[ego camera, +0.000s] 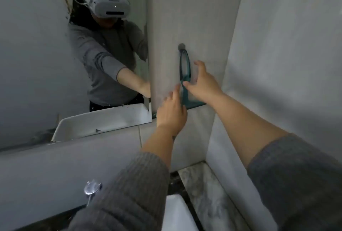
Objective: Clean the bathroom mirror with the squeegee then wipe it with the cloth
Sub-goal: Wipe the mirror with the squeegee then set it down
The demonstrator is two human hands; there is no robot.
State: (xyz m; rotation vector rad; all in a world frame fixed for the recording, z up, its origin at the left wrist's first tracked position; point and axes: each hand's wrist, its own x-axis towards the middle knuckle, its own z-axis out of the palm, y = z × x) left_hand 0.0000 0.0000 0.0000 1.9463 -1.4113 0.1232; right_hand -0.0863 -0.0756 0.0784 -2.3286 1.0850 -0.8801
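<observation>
One mirror (55,64) is being left untouched while one teal squeegee (185,75), hanging from one wall hook (181,46) right of the mirror's edge, is being pinched by the left hand (171,112) and approached by the open right hand (202,82); lifting upward should free it cleanly; no cloth is being seen

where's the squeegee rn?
Head view, centre-right: the teal squeegee hangs from a wall hook just right of the mirror, both hands on it.
</observation>
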